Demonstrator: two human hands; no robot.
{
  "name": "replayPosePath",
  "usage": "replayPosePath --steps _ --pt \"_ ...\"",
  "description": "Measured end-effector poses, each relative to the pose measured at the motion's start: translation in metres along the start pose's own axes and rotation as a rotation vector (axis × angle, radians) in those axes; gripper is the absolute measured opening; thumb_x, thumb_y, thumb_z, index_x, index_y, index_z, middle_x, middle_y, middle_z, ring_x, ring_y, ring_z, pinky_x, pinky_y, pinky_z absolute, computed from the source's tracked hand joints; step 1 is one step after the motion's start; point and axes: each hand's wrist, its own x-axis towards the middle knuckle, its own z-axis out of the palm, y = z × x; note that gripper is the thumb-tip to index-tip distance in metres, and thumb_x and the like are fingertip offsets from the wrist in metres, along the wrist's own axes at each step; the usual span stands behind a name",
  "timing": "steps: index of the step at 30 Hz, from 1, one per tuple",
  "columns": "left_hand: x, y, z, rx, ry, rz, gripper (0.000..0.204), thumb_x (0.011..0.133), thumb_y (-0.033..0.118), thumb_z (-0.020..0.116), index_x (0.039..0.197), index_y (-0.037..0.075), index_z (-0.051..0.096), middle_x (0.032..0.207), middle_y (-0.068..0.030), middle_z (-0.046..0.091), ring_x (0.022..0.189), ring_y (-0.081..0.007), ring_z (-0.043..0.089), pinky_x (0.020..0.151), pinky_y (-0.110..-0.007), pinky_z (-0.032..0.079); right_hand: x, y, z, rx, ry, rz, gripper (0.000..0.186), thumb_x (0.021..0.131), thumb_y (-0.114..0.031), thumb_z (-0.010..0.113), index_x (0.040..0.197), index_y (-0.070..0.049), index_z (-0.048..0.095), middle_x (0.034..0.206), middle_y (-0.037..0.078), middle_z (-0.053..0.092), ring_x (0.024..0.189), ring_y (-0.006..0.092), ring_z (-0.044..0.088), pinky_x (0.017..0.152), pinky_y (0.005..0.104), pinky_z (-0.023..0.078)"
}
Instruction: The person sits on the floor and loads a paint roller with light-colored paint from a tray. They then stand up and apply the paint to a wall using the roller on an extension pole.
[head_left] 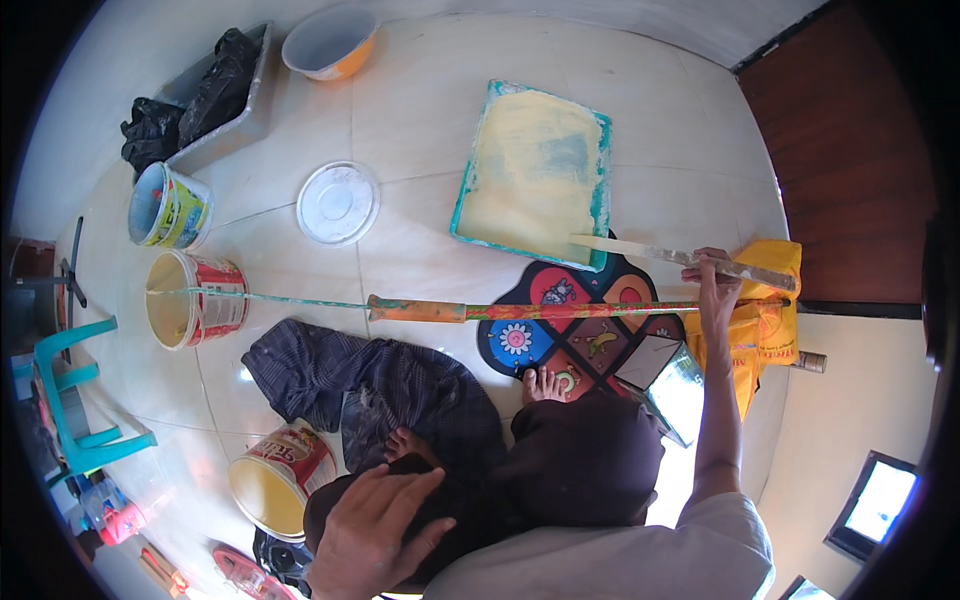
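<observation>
My right hand (712,270), arm stretched forward, is closed around a flat wooden stick (650,252). The stick's pale, coated tip touches the cream paint at the near right corner of a teal paint tray (457,222). Cream paint covers most of the tray, with a bluish patch in the middle. My left hand (380,525) lies over my dark-clad left knee, fingers apart, holding nothing. A long patterned pole (570,311) with an orange handle (415,309) and thin rod crosses in front of me; its right end passes by my right forearm.
Paint buckets (222,298) stand at the left, near a white lid (338,203) and a basin (345,68). Dark checked cloth (310,370) lies by my feet, beside a colourful mat (555,345). Yellow bags (770,310) sit at the right, below a brown door (840,150).
</observation>
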Motion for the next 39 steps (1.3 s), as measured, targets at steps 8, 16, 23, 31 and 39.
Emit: replayPosePath --steps 8,16,23,31,39 --pt "0.013 -0.012 0.006 -0.024 -0.06 0.046 0.048 0.083 0.025 0.072 0.123 0.004 0.058 0.104 -0.014 0.065 0.094 -0.0309 0.064 0.083 -0.039 0.052 0.003 0.005 0.038 0.067 -0.044 -0.012 0.016 0.094 -0.009 0.056 0.097 0.006 0.063 0.082 0.011 0.065 0.063 0.0153 0.066 0.059 0.0264 0.056" --pt "0.008 0.002 -0.001 -0.037 -0.061 -0.091 0.044 0.085 0.021 0.068 0.125 0.005 0.056 0.11 -0.0139 0.064 0.102 -0.0317 0.062 0.087 -0.039 0.05 0.01 0.008 0.106 0.223 -0.187 0.107 0.017 0.095 -0.008 0.055 0.098 0.006 0.063 0.082 0.011 0.066 0.066 0.0166 0.067 0.063 0.0281 0.058" --pt "0.008 0.005 -0.003 -0.052 -0.064 -0.114 0.044 0.085 0.02 0.069 0.125 0.006 0.056 0.11 -0.0149 0.064 0.102 -0.0323 0.063 0.087 -0.04 0.051 0.03 0.009 0.053 0.104 -0.261 0.076 0.017 0.095 -0.007 0.053 0.099 0.007 0.062 0.083 0.013 0.065 0.067 0.0177 0.068 0.06 0.0286 0.059" --pt "0.009 0.005 -0.001 -0.05 -0.077 -0.112 0.045 0.085 0.021 0.068 0.126 0.006 0.056 0.11 -0.0156 0.064 0.102 -0.0333 0.063 0.088 -0.041 0.05 0.013 0.03 0.033 0.248 -0.031 0.13 0.021 0.096 -0.011 0.053 0.1 0.008 0.06 0.089 0.014 0.064 0.068 0.0206 0.068 0.067 0.0316 0.061" --pt "0.013 -0.005 0.002 0.015 -0.051 -0.017 0.048 0.083 0.028 0.073 0.122 0.003 0.059 0.099 -0.0131 0.066 0.089 -0.0291 0.065 0.08 -0.037 0.053 0.001 0.046 0.043 0.265 -0.175 0.213 0.022 0.095 -0.013 0.053 0.103 0.007 0.059 0.093 0.014 0.064 0.075 0.0217 0.069 0.069 0.0328 0.061"
